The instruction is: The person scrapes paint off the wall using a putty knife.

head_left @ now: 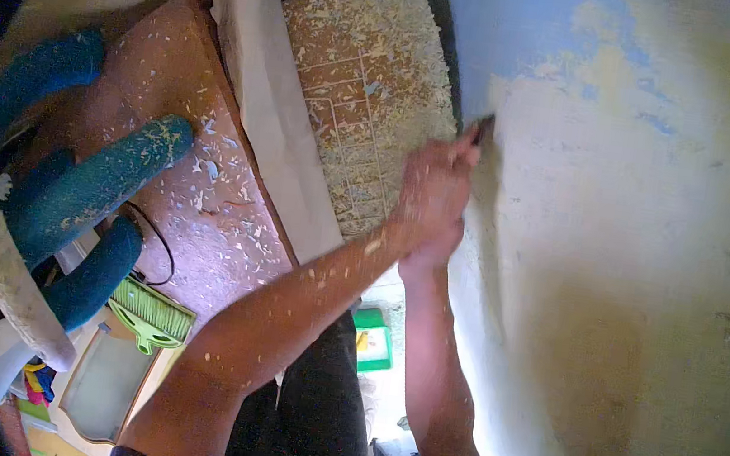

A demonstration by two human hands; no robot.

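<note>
Both my hands are pressed together against the painted wall (586, 207), around a small dark scraper-like tool (483, 132). My left hand (431, 181) lies over the front, its fingers close to the tool. Below and partly behind it is my right hand (447, 241), its grip mostly hidden by the left. The tool's dark tip touches the wall, at the border between a patch of blue paint (491, 31) and a paler scraped surface. Pale flakes cling to my forearms, and the hands are slightly blurred.
Paint flakes cover a brown board (336, 74) beside a cloth-like pale strip (277, 108) and a reddish-brown surface (213, 237). At left are blue padded tubes (104, 182), a green brush (153, 315) and a framed panel (107, 381). A green-rimmed container (375, 342) stands below.
</note>
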